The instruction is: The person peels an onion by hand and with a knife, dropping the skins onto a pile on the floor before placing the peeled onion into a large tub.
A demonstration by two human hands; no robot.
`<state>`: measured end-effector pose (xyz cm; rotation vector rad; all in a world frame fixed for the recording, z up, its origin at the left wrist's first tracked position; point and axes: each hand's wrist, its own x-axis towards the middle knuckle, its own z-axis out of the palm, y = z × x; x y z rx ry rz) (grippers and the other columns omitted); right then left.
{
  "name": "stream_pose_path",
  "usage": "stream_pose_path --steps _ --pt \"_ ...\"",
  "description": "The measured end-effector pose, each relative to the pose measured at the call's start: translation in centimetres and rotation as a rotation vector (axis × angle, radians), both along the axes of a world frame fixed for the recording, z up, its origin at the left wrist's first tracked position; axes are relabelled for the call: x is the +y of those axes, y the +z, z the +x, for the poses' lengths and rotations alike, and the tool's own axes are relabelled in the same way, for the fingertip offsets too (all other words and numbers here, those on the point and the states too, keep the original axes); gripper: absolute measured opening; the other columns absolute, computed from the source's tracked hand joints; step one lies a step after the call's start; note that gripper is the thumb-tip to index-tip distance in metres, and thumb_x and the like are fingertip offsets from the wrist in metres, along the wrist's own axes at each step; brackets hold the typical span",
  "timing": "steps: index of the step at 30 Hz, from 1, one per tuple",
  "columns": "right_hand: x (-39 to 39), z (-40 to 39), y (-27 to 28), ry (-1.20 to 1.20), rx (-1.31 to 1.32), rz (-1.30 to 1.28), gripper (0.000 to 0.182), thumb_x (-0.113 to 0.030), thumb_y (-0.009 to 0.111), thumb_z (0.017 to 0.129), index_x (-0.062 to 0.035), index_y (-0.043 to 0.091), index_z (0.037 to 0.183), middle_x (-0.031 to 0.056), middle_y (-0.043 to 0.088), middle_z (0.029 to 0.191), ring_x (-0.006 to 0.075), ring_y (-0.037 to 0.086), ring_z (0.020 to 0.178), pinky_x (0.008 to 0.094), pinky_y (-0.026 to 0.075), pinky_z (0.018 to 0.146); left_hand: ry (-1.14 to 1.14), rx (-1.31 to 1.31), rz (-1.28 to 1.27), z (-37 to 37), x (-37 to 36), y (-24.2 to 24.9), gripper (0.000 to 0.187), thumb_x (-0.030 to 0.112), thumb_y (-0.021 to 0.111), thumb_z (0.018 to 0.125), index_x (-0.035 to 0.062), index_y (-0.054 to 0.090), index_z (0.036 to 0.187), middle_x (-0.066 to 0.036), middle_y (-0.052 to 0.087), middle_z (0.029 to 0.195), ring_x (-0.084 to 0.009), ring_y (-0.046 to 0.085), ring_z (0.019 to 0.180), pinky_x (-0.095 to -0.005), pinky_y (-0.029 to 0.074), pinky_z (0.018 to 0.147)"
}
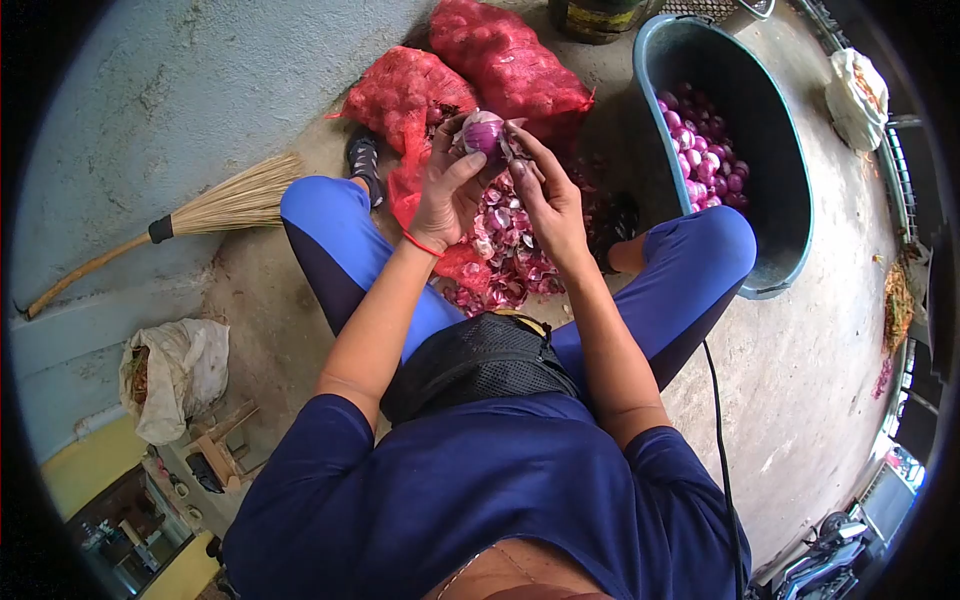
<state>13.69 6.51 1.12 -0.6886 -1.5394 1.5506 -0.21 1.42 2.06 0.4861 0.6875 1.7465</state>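
A red onion [484, 136], partly peeled to shiny purple, rests in the curled fingers of my left hand [447, 192], which wears a red band at the wrist. At the onion's right side, the thumb and fingers of my right hand [548, 195] pinch what looks like a pale flap of onion skin [506, 149]; the fingertips partly hide it. Below both hands, a heap of loose onion skins [508, 245] lies on the floor between my legs. A red mesh sack [405, 88] of onions slumps just beyond my left hand, its loose netting trailing toward me.
A second full mesh sack [510, 65] leans behind. To the right stands a deep blue-grey tub [790, 130] with peeled onions [704, 155] at its bottom. A stick broom [215, 205] lies at left, near a white sack [180, 370]. A black cable [718, 420] runs past my right side.
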Motion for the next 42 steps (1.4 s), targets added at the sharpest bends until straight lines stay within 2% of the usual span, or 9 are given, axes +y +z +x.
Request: stream_pose_path --steps 3,6,9,14,18,24,30,35,42 --pt "-0.2 -0.2 0.2 -0.029 -0.001 0.021 0.039 -0.015 0.056 0.098 -0.0117 0.053 0.137 0.0108 0.064 0.128 0.0164 0.058 0.119 0.0315 0.044 0.101 0.036 0.073 0.019 -0.2 -0.1 -1.1 0.055 0.004 0.062 0.089 0.0137 0.042 0.139 -0.013 0.052 0.134 -0.0244 0.057 0.119 -0.0375 0.049 0.104" --pt "0.3 0.0 0.1 -0.065 -0.036 0.024 0.037 -0.016 0.056 0.099 -0.0119 0.055 0.136 0.0112 0.064 0.127 0.0161 0.058 0.119 0.0308 0.044 0.1 0.04 0.041 0.011 -0.1 0.2 -0.8 0.058 -0.001 0.065 0.084 0.011 0.04 0.135 -0.009 0.053 0.126 -0.0212 0.056 0.117 -0.0378 0.05 0.102" --pt "1.3 0.4 -0.3 -0.101 -0.006 -0.029 0.036 -0.019 0.056 0.099 -0.0127 0.056 0.135 0.0096 0.064 0.128 0.0143 0.059 0.116 0.0301 0.044 0.1 0.031 0.068 0.012 -0.4 0.1 -0.9 0.059 -0.004 0.065 0.083 0.0106 0.041 0.135 -0.008 0.053 0.126 -0.02 0.055 0.117 -0.0359 0.049 0.103" --pt "1.0 1.4 1.9 0.026 -0.112 0.051 0.04 -0.018 0.058 0.097 -0.0146 0.054 0.137 0.0095 0.061 0.132 0.0191 0.058 0.121 0.0324 0.044 0.1 0.049 0.065 0.003 -0.5 0.1 -0.3 0.06 -0.007 0.064 0.082 0.0095 0.043 0.135 -0.007 0.053 0.127 -0.0182 0.054 0.118 -0.0319 0.043 0.106" --pt "0.8 1.1 1.4 0.025 -0.108 0.072 0.04 -0.018 0.059 0.096 -0.0146 0.054 0.136 0.009 0.063 0.13 0.0216 0.059 0.12 0.0327 0.045 0.1 0.045 0.098 0.031 -0.3 0.1 -0.5 0.06 -0.007 0.064 0.082 0.0093 0.043 0.135 -0.008 0.053 0.127 -0.0186 0.053 0.119 -0.0322 0.042 0.107" --pt "0.6 0.7 1.1 -0.008 -0.076 0.087 0.036 -0.019 0.059 0.096 -0.0144 0.059 0.132 0.0096 0.064 0.127 0.0196 0.06 0.119 0.0317 0.044 0.1 0.047 0.127 0.048 0.1 0.0 0.5 0.059 -0.007 0.064 0.082 0.0097 0.043 0.135 -0.008 0.053 0.128 -0.0195 0.053 0.119 -0.0338 0.042 0.108" --pt "1.8 1.1 0.1 -0.093 -0.258 0.035 0.036 -0.019 0.058 0.097 -0.012 0.058 0.133 0.0084 0.064 0.127 0.0159 0.059 0.118 0.0303 0.044 0.1 0.006 0.044 0.01 -0.5 -0.2 -0.2 0.06 -0.003 0.064 0.083 0.0082 0.042 0.138 -0.008 0.052 0.128 -0.0188 0.053 0.119 -0.0338 0.042 0.107" --pt "1.2 1.6 1.8 0.074 -0.1 -0.072 0.041 -0.015 0.054 0.098 -0.011 0.053 0.138 0.0094 0.061 0.131 0.0194 0.056 0.121 0.0332 0.043 0.102 0.044 0.117 0.014 -0.3 0.2 0.0 0.064 -0.003 0.064 0.082 0.0075 0.041 0.14 -0.007 0.053 0.127 -0.0179 0.054 0.117 -0.0325 0.042 0.105" --pt "1.0 0.9 0.5 0.026 -0.072 -0.01 0.037 -0.015 0.056 0.097 -0.0137 0.057 0.134 0.0078 0.063 0.128 0.0162 0.059 0.117 0.0321 0.045 0.099 0.043 0.179 0.043 -0.1 0.0 -0.1 0.063 -0.006 0.063 0.081 0.0068 0.042 0.139 -0.007 0.054 0.127 -0.0185 0.054 0.118 -0.0332 0.042 0.105"
